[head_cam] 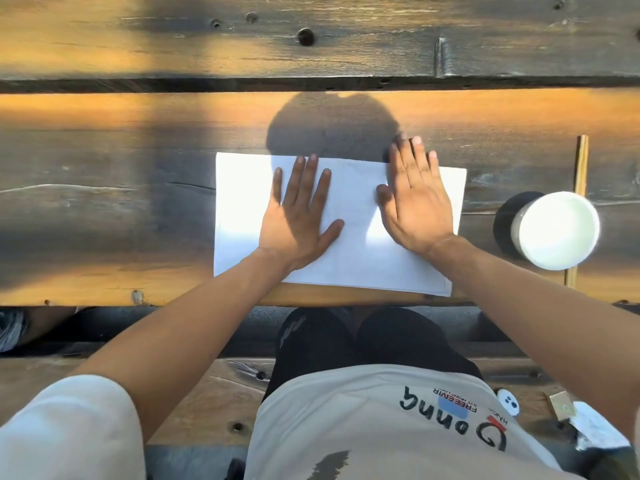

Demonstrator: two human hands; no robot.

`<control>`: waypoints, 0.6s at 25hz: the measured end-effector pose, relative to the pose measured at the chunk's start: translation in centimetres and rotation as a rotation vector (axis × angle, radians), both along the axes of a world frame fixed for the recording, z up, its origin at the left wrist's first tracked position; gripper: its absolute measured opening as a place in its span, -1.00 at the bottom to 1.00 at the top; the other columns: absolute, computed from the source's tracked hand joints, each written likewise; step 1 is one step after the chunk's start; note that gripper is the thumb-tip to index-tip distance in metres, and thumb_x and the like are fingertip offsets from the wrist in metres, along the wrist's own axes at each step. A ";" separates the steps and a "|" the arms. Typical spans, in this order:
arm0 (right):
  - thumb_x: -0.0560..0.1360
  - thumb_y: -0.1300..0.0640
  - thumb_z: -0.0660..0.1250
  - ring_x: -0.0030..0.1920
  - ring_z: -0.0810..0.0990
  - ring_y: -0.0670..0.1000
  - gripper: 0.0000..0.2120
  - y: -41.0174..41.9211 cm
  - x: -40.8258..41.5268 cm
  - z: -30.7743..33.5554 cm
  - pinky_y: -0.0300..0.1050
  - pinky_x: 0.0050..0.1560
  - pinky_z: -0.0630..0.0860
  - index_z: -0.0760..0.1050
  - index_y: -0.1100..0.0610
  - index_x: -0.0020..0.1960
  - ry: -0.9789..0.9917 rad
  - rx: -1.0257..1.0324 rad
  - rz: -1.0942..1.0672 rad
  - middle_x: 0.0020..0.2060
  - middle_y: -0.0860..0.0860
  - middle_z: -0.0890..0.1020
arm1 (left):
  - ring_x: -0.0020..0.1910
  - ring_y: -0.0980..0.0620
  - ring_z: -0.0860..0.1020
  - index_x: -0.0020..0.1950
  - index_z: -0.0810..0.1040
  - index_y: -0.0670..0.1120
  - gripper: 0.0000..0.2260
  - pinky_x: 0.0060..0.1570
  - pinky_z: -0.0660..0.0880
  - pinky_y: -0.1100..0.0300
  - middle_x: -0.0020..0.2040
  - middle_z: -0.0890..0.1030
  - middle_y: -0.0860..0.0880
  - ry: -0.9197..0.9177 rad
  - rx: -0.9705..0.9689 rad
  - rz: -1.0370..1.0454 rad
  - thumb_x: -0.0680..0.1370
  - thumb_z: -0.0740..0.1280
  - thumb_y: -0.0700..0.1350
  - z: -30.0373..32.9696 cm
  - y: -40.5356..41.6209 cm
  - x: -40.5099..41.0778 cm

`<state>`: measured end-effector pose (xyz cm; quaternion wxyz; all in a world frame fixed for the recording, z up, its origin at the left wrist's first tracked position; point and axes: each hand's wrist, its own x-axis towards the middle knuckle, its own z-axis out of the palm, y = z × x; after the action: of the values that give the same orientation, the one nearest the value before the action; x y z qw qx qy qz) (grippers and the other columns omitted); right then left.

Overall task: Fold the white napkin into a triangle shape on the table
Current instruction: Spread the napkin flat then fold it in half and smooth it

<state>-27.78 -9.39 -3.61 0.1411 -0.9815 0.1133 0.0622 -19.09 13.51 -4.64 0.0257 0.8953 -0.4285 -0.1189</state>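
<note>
The white napkin [349,258] is lying flat and rectangular near the front edge of the wooden table [104,202], with no diagonal fold showing yet, so the triangle looks wholly undone. On the napkin, the left hand [299,216] is pressing down with fingers spread straight. The right hand [415,202] is doing likewise, its fingertips reaching past the napkin's far edge. A white cup [557,230] is standing right of the napkin.

- You sit at a rough plank table [104,209] with bolt holes, a matching bench beneath you.
- Low sunlight casts hard shadows: outdoors, likely a picnic spot.
- White cup [557,230] at 3 o'clock.
</note>
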 end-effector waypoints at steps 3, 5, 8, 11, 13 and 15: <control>0.71 0.00 -0.04 0.61 0.03 0.28 -0.42 3.6 1.9 -1.0 0.27 0.59 -0.03 0.06 0.31 0.61 -0.061 0.013 0.149 0.61 0.24 0.09 | 0.65 -0.22 0.07 0.65 0.16 -0.17 -0.35 0.57 0.04 -0.30 0.66 0.12 -0.22 -0.030 -0.067 -0.012 0.69 0.07 0.21 -0.5 -2.1 -1.1; 0.70 -0.01 -0.05 0.61 0.05 0.28 -0.41 4.3 2.2 -2.0 0.30 0.57 0.03 0.07 0.32 0.61 -0.021 -0.016 0.158 0.61 0.24 0.11 | 0.65 -0.20 0.08 0.65 0.17 -0.16 -0.38 0.57 0.05 -0.30 0.66 0.13 -0.19 -0.027 -0.068 -0.014 0.70 0.05 0.19 -0.7 -2.0 -0.7; 0.71 -0.11 -0.04 0.63 -0.04 0.23 -0.37 2.8 1.5 -2.2 0.25 0.60 -0.09 0.00 0.25 0.64 0.029 -0.031 0.173 0.64 0.16 0.04 | 0.67 -0.16 -0.02 0.68 0.06 -0.08 -0.38 0.58 -0.05 -0.30 0.69 0.02 -0.14 0.009 -0.017 0.013 0.70 -0.02 0.21 -0.5 0.3 1.0; 0.70 -0.19 -0.08 0.64 -0.10 0.17 -0.34 1.0 1.0 -1.4 0.16 0.61 -0.16 -0.08 0.16 0.66 0.100 -0.076 0.185 0.65 0.10 -0.04 | 0.67 -0.15 -0.14 0.69 -0.13 0.03 -0.38 0.60 -0.14 -0.24 0.69 -0.15 -0.09 0.008 0.100 0.143 0.69 -0.15 0.27 0.0 4.0 2.9; 0.69 -0.20 -0.09 0.64 -0.11 0.16 -0.33 0.6 0.7 -1.2 0.16 0.61 -0.15 -0.10 0.15 0.66 0.114 -0.107 0.198 0.65 0.10 -0.05 | 0.67 -0.15 -0.14 0.69 -0.14 0.05 -0.38 0.60 -0.12 -0.23 0.69 -0.15 -0.11 -0.012 0.153 0.228 0.68 -0.16 0.27 0.3 6.2 3.7; 0.69 -0.19 -0.08 0.64 -0.11 0.16 -0.33 0.6 0.7 -1.2 0.16 0.61 -0.14 -0.10 0.15 0.66 0.116 -0.119 0.192 0.65 0.11 -0.04 | 0.67 -0.11 -0.15 0.69 -0.11 0.05 -0.39 0.59 -0.13 -0.28 0.69 -0.17 -0.09 -0.005 0.178 0.272 0.68 -0.14 0.25 0.5 8.0 4.1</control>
<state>-27.05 -8.75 -4.78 0.0692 -0.9893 0.0302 0.1252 -14.94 21.47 -4.11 -0.0389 0.9441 -0.2911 -0.1498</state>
